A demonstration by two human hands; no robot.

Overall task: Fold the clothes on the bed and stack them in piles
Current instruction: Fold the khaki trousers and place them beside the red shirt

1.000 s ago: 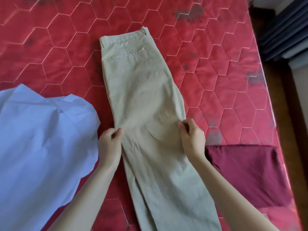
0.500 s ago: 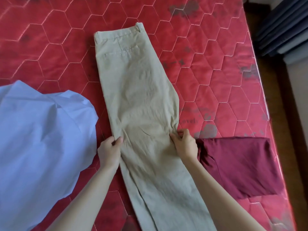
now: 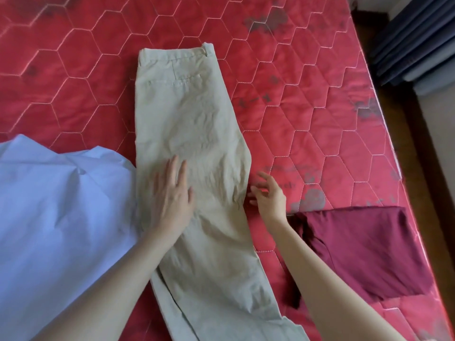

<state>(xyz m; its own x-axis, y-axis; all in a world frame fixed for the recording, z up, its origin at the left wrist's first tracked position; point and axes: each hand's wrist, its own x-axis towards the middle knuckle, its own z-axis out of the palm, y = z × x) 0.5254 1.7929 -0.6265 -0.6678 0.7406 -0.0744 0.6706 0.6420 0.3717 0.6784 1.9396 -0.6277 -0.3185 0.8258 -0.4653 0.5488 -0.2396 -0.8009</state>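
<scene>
Beige trousers (image 3: 194, 124), folded lengthwise leg on leg, lie on the red quilted mattress (image 3: 307, 99), waistband at the far end and legs running off the near edge. My left hand (image 3: 173, 195) lies flat on the trousers near the crotch, fingers straight. Just off the trousers' right edge, my right hand (image 3: 267, 193) hovers above the mattress with loosely spread fingers and holds nothing. A light blue shirt (image 3: 56, 217) lies crumpled on the left. On the right, a folded maroon garment (image 3: 369, 249) lies flat.
The mattress ends at its right edge (image 3: 384, 134), with dark floor beyond. Dark grey curtains (image 3: 418, 38) hang at the top right. Bare mattress stretches beyond the waistband.
Both hands have let go of the trousers' side edges. The left hand moved onto the fabric and lies flat. The right hand lifted off to the right. The trousers lie straighter.
</scene>
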